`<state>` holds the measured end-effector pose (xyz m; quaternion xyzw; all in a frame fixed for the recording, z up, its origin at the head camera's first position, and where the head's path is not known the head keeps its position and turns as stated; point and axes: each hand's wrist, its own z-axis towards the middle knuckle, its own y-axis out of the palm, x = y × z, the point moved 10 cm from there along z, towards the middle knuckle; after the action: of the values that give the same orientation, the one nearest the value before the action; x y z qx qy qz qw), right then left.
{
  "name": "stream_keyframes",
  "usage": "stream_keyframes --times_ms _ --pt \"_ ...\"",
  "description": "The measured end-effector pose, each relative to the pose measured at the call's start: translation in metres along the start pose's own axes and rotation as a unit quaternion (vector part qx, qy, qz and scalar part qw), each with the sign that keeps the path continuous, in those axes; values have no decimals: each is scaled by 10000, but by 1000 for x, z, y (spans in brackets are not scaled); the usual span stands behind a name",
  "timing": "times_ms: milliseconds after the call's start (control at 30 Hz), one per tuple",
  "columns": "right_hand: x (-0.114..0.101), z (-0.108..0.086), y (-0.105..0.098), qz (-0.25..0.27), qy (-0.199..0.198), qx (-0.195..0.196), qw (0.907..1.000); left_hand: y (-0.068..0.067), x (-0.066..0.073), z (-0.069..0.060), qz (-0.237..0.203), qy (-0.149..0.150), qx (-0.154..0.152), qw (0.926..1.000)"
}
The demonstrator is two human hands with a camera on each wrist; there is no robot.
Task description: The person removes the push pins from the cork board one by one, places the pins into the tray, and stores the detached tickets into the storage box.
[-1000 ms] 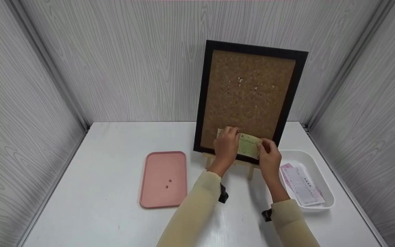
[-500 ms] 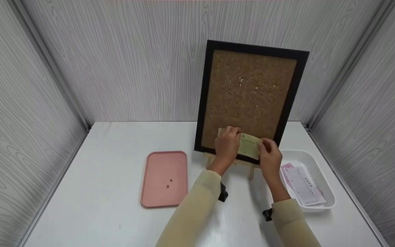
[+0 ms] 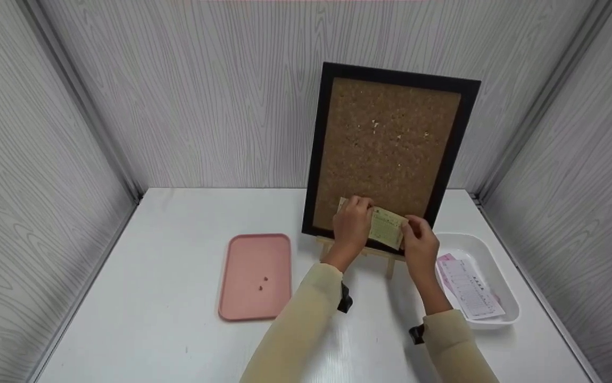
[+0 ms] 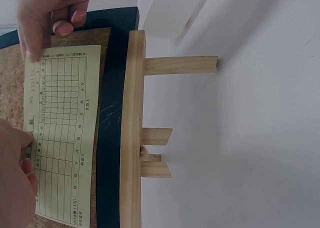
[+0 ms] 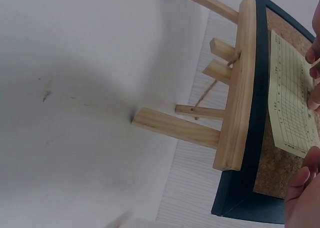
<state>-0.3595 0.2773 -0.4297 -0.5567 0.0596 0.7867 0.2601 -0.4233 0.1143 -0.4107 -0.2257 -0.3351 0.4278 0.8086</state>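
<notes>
A pale green receipt slip (image 3: 386, 227) printed with a grid lies across the lower part of the framed corkboard (image 3: 386, 159). My left hand (image 3: 352, 223) is at the slip's upper edge, fingers curled, covering its left portion. A small dark pin showed at these fingertips earlier; now the fingers hide it. At the slip's right end, my right hand (image 3: 419, 242) pinches the upper corner between thumb and finger. In the left wrist view, the lower edge of the slip (image 4: 65, 138) lies beside the dark frame (image 4: 111, 123).
A wooden easel (image 3: 389, 266) supports the board. To the left lies a pink tray (image 3: 247, 255) with two small dark pins (image 3: 263, 283). On the right, a white bin (image 3: 507, 292) holds white and pink slips (image 3: 471, 290). Pale wood-grain walls enclose the white table.
The right hand has shifted slightly right and down, and the slip's right end shows more of its lower corner. The dark pin at the left fingertips has gone out of sight.
</notes>
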Motion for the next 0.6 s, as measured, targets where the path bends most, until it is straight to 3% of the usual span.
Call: stream_keyframes --times_ms 167,400,600 --pt "2 0 0 27 -3 -52 10000 1 0 0 18 35 -79 10000" --pt "34 13 3 121 -31 -28 9999 2 -3 0 -90 -60 -240 9997" --pt "32 13 3 95 -227 27 9997 2 -3 -3 -169 14 -302 9994"
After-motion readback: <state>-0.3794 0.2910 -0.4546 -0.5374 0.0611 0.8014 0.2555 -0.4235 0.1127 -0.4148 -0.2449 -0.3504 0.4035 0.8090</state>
